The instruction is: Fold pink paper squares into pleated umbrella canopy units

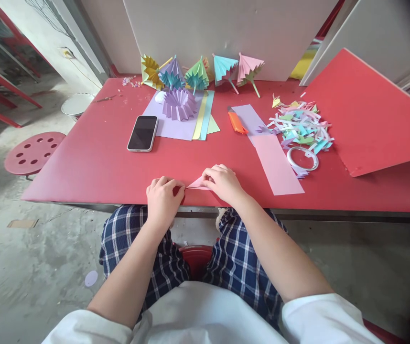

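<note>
Near the front edge of the red table (93, 177), a small folded piece of pink paper (197, 183) lies between my hands, tapering to a point on its left. My left hand (164, 197) is closed in a pinch at that pointed tip. On the other side, my right hand (223, 184) grips the wider part of the paper and hides much of it. A flat pink paper strip (278, 165) lies to the right, overlapping a purple strip (250, 117). An orange utility knife (237, 123) rests against the purple strip.
Several folded paper umbrellas (224, 69) stand at the back. A pleated purple paper ring (179, 105) sits on coloured sheets (176, 131), beside a phone (143, 134). At right are paper scraps (301, 126), a tape roll (302, 159) and a tilted red board (377, 114).
</note>
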The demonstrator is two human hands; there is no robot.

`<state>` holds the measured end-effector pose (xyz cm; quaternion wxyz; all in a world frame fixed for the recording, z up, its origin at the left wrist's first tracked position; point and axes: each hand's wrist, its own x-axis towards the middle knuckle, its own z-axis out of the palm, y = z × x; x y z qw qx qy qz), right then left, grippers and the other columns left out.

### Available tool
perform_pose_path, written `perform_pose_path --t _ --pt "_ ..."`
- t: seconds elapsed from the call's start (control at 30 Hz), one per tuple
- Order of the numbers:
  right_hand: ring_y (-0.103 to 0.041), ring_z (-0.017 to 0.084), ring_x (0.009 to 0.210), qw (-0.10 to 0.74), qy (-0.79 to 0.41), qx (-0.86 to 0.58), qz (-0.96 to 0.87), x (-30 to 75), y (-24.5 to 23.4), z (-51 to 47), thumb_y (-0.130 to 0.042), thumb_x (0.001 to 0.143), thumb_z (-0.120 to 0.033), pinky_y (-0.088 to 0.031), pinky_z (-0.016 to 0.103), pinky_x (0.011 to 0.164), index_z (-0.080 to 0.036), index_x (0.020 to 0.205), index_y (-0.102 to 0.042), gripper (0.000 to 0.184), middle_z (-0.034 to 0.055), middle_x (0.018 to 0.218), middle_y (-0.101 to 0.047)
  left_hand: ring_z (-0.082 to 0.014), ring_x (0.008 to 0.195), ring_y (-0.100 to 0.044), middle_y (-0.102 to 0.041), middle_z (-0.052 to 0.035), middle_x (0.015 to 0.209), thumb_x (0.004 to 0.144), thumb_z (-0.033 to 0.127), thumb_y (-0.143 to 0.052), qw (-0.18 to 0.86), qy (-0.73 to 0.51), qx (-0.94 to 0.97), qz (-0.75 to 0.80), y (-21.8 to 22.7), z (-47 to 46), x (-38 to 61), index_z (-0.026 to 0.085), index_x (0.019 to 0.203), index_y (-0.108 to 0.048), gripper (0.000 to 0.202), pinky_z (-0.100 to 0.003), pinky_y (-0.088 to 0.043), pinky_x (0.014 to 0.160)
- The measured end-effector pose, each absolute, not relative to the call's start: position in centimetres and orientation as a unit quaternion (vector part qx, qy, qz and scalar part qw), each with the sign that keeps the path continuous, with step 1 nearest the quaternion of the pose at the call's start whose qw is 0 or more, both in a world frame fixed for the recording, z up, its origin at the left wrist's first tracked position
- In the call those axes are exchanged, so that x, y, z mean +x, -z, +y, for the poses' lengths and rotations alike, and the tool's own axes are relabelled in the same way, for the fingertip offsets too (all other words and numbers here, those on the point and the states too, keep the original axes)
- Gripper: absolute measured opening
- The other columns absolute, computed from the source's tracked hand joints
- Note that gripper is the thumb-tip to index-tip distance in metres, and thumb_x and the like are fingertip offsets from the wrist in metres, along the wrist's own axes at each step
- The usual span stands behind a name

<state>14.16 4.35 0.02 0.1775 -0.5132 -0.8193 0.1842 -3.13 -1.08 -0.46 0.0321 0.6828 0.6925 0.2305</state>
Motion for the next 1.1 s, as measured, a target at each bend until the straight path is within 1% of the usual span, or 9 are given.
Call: perform_pose_path --t 0.1,0.2,0.3,0.63,0.7,0.8,0.9,1.0,1.1 --pt "-0.047 0.015 0.074 0.175 -0.178 -0.517 -0.819 14.1 0.1 4.4 -0.058 0.078 -0.031 -0.029 0.024 0.061 -0.021 0.067 -0.055 0.015 0.0002 0.070 -0.057 -0.0232 0.087 -0.051 -0.061 -0.0048 0.088 0.079 0.025 -0.052 -0.015 -0.250 0.701 0.668 0.7 -1.9 -2.9 0.023 0.080 -0.066 0.015 -0.037 -0.039 0.077" --pt "-0.048 0.016 0.076 0.165 -0.170 -0.518 -0.822 14.1 0.1 4.5 -0.057 0.078 -0.035 -0.029 0.025 0.061 -0.021 0.069 -0.056 0.017 0.0012 0.073 -0.058 -0.0242 0.100 -0.048 -0.059 -0.0077 0.105 0.082 0.024 -0.048 -0.058 -0.263 0.760 0.592 1.4 -3.0 -2.4 0.024 0.100 -0.064 0.024 -0.039 -0.036 0.085" --pt "-0.048 0.016 0.076 0.166 -0.170 -0.519 -0.821 14.1 0.1 4.4 -0.056 0.079 -0.037 -0.030 0.025 0.062 -0.021 0.070 -0.056 0.018 0.0013 0.074 -0.059 -0.0271 0.106 -0.045 -0.056 -0.0097 0.114 0.082 0.028 -0.048 -0.080 -0.243 0.775 0.579 2.2 -3.6 -2.1 0.025 0.109 -0.061 0.030 -0.042 -0.034 0.088" --pt "-0.048 0.015 0.077 0.167 -0.177 -0.524 -0.816 14.1 0.0 4.4 -0.057 0.079 -0.035 -0.031 0.025 0.062 -0.022 0.070 -0.057 0.016 0.0006 0.075 -0.059 -0.0286 0.112 -0.047 -0.056 -0.0114 0.117 0.082 0.033 -0.049 -0.096 -0.239 0.735 0.628 2.8 -4.1 -2.9 0.022 0.115 -0.057 0.036 -0.046 -0.030 0.096" --pt "-0.048 0.016 0.077 0.163 -0.177 -0.524 -0.817 14.1 0.0 4.4 -0.057 0.079 -0.035 -0.031 0.025 0.063 -0.022 0.070 -0.057 0.016 0.0007 0.075 -0.060 -0.0291 0.117 -0.044 -0.054 -0.0128 0.121 0.083 0.033 -0.047 -0.102 -0.245 0.735 0.624 2.7 -4.1 -2.8 0.019 0.117 -0.055 0.038 -0.047 -0.027 0.100" --pt "-0.049 0.016 0.079 0.164 -0.167 -0.518 -0.823 14.1 0.2 4.4 -0.057 0.079 -0.034 -0.031 0.025 0.063 -0.022 0.072 -0.057 0.014 0.0012 0.076 -0.060 -0.0276 0.125 -0.036 -0.046 -0.0152 0.130 0.085 0.032 -0.043 -0.086 -0.231 0.791 0.560 2.6 -4.0 -1.9 0.012 0.127 -0.043 0.047 -0.046 -0.023 0.104" --pt "-0.049 0.017 0.081 0.165 -0.156 -0.517 -0.826 14.0 0.3 4.4 -0.055 0.080 -0.032 -0.031 0.026 0.063 -0.022 0.075 -0.058 0.012 0.0015 0.076 -0.061 -0.0255 0.128 -0.032 -0.041 -0.0169 0.134 0.086 0.036 -0.040 -0.062 -0.193 0.843 0.499 2.7 -3.7 -0.9 0.006 0.131 -0.035 0.054 -0.042 -0.026 0.105" --pt "-0.048 0.017 0.081 0.170 -0.162 -0.514 -0.825 14.1 0.3 4.4 -0.054 0.081 -0.033 -0.032 0.026 0.065 -0.022 0.074 -0.058 0.013 0.0012 0.076 -0.061 -0.0262 0.126 -0.036 -0.042 -0.0183 0.133 0.086 0.038 -0.040 -0.058 -0.172 0.847 0.499 3.0 -3.5 -0.5 0.003 0.129 -0.037 0.056 -0.041 -0.029 0.104" --pt "-0.048 0.016 0.078 0.196 -0.168 -0.498 -0.828 14.7 0.3 4.3 -0.053 0.081 -0.034 -0.034 0.025 0.066 -0.021 0.075 -0.058 0.015 0.0012 0.077 -0.061 -0.0274 0.125 -0.037 -0.043 -0.0184 0.132 0.086 0.038 -0.040 -0.056 -0.163 0.848 0.501 3.1 -3.4 -0.5 0.002 0.128 -0.040 0.055 -0.041 -0.030 0.103"
